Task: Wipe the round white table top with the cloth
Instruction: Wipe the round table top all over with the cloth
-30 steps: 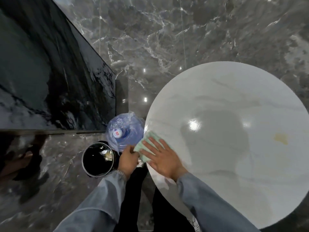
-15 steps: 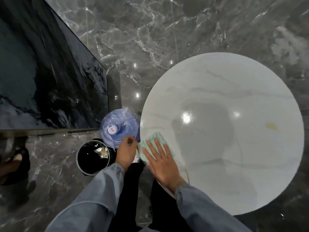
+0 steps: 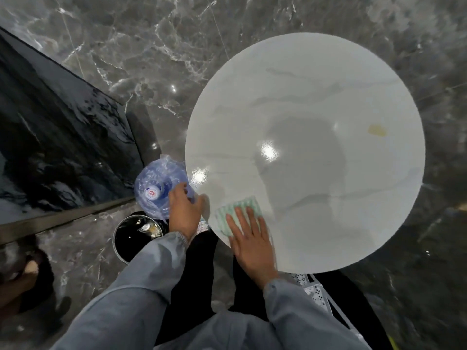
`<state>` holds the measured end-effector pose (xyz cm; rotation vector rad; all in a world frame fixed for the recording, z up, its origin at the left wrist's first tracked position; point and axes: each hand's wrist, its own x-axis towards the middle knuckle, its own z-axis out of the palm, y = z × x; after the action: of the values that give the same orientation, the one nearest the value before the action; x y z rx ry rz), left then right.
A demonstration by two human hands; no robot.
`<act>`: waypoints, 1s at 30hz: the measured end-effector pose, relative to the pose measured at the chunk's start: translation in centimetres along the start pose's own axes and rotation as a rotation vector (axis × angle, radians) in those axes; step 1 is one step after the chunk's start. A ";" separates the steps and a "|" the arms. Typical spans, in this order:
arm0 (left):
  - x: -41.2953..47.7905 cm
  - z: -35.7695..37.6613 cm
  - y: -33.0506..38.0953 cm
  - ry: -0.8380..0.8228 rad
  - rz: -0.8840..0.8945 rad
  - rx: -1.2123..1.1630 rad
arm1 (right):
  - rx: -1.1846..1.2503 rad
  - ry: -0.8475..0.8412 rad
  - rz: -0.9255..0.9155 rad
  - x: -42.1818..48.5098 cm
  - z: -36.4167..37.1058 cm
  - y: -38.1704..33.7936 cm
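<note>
Right grip [image 3: 252, 245]: flat, fingers straight and spread, pressing on the cloth, curled round nothing.
Cloth [image 3: 237, 207]: pale green, under the right grip's fingers and showing beyond them, near the surface's rim.
Left grip [image 3: 184, 210]: left of the right grip, off the rim, fingers loose, holding nothing.
Surface [image 3: 316, 109]: round, white, glossy; yellowish stain [image 3: 377, 130] well beyond the right grip, to its right.
Water bottle [image 3: 156, 184]: blue, just beyond the left grip.

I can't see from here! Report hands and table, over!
Right hand flat on green cloth, near table edge. Left hand just off the edge, holding nothing. Yellow stain far right, unwiped.
</note>
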<state>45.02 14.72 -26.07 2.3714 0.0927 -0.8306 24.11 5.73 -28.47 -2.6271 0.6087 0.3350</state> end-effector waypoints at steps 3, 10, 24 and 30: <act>-0.1 0.1 0.5 -0.037 0.098 0.118 | 0.013 -0.004 0.149 -3.1 0.1 1.2; -1.1 0.7 0.1 0.095 0.313 0.273 | 0.062 0.001 0.013 2.6 1.5 -4.3; -4.7 3.3 0.9 -0.198 0.736 0.674 | 0.183 0.085 0.848 -7.4 1.0 2.0; -6.0 4.3 -0.1 -0.123 0.812 0.769 | 0.120 -0.001 0.358 -5.9 2.1 -1.5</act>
<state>37.89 13.15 -25.23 2.6278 -1.3599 -0.6437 19.38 10.06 -27.88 -2.3966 1.0678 0.3913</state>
